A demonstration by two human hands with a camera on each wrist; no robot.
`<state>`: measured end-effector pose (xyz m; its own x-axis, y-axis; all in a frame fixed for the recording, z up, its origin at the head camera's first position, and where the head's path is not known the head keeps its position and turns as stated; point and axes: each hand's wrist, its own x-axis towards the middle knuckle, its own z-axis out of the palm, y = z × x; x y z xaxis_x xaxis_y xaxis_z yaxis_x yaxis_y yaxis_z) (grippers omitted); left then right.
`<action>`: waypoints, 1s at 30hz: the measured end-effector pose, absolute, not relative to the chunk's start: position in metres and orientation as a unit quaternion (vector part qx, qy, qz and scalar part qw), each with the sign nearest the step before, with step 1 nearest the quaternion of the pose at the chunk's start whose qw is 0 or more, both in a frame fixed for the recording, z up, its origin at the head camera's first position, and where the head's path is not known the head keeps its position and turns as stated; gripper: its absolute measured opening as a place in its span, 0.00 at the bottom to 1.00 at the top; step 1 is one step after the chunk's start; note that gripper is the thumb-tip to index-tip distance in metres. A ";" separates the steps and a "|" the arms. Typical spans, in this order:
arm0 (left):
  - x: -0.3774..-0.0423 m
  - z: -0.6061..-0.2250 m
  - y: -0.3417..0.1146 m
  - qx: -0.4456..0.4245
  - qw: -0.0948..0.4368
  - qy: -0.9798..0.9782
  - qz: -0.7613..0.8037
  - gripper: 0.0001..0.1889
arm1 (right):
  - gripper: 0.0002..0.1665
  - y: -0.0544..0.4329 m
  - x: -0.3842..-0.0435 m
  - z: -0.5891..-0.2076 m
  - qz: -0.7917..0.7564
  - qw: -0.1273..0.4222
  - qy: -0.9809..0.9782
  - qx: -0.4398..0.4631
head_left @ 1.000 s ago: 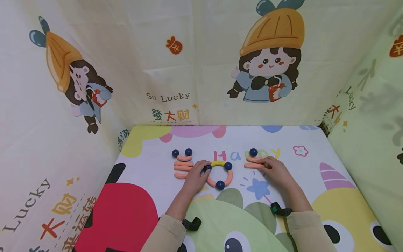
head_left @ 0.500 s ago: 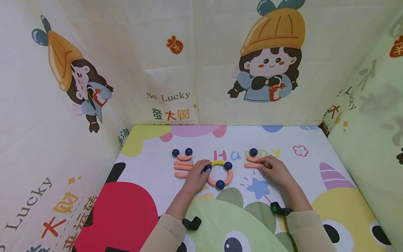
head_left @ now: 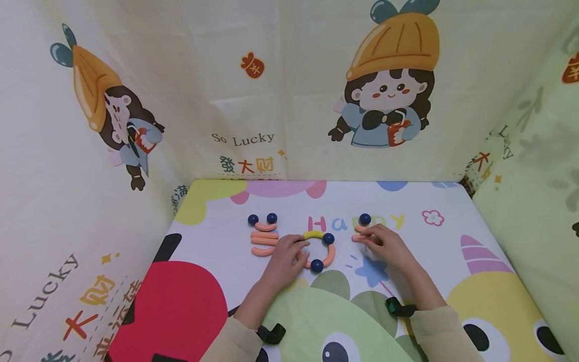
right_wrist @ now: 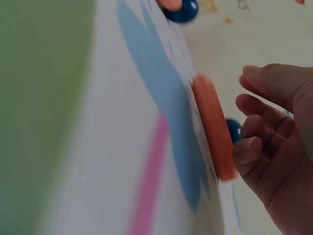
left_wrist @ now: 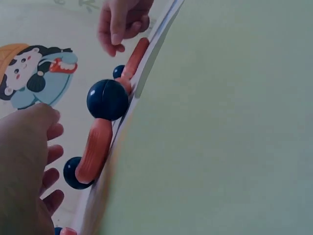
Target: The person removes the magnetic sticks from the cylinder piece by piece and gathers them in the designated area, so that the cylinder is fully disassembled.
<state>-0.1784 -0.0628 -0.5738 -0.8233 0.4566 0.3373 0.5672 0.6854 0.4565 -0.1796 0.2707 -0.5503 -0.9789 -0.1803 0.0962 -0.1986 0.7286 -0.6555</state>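
Over the left side of a ring of toy building rods and balls lies my left hand [head_left: 286, 259], fingers loosely bent. The ring shows a yellow curved rod [head_left: 314, 235], an orange curved rod [left_wrist: 96, 149], and navy balls [head_left: 328, 239]; its left part is hidden. In the left wrist view, a gap separates that hand from these pieces. My right hand [head_left: 390, 247] hovers at the right group: a navy ball [head_left: 364, 219], a curved orange rod [head_left: 359, 229] and a straight orange rod [right_wrist: 214, 128]. Its thumb and fingers are apart; one fingertip is close beside the straight rod, contact unclear.
Left of the ring sits another group: two navy balls [head_left: 272, 218], a curved orange rod [head_left: 265, 227], straight orange rods [head_left: 264, 241] and a lower curved rod [head_left: 262, 251]. A printed cloth covers the table [head_left: 407, 206]; patterned curtains [head_left: 312, 100] enclose its back and sides.
My left hand has let go of the ring's upper-left ball and shifted slightly right and nearer. My right hand has released the straight rod and moved slightly left, covering more of both rods.
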 end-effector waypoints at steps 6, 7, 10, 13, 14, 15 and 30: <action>-0.167 -0.572 -0.061 -0.285 0.079 -0.927 -0.229 0.22 | 0.15 0.240 -0.176 -0.553 0.360 -0.026 -0.915 0.181; -0.167 -0.572 -0.061 -0.287 0.068 -0.928 -0.230 0.23 | 0.15 0.235 -0.176 -0.553 0.365 -0.037 -0.911 0.187; -0.166 -0.574 -0.060 -0.295 0.035 -0.925 -0.235 0.24 | 0.16 0.223 -0.175 -0.555 0.365 -0.059 -0.905 0.209; -0.166 -0.577 -0.060 -0.302 0.016 -0.924 -0.234 0.25 | 0.16 0.214 -0.175 -0.558 0.354 -0.063 -0.902 0.240; -0.167 -0.578 -0.060 -0.305 0.014 -0.923 -0.233 0.25 | 0.16 0.211 -0.174 -0.559 0.349 -0.064 -0.902 0.247; -0.167 -0.579 -0.060 -0.309 0.014 -0.923 -0.230 0.25 | 0.17 0.209 -0.173 -0.559 0.348 -0.065 -0.900 0.252; -0.168 -0.588 -0.059 -0.350 0.055 -0.918 -0.180 0.22 | 0.12 0.189 -0.170 -0.565 0.259 -0.029 -0.924 0.280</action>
<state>-0.1677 -0.0590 -0.5876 -0.7487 0.6227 0.2273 0.6624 0.6897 0.2924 -0.1702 0.1887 -0.5654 -0.8415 -0.5324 0.0917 -0.5023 0.7086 -0.4957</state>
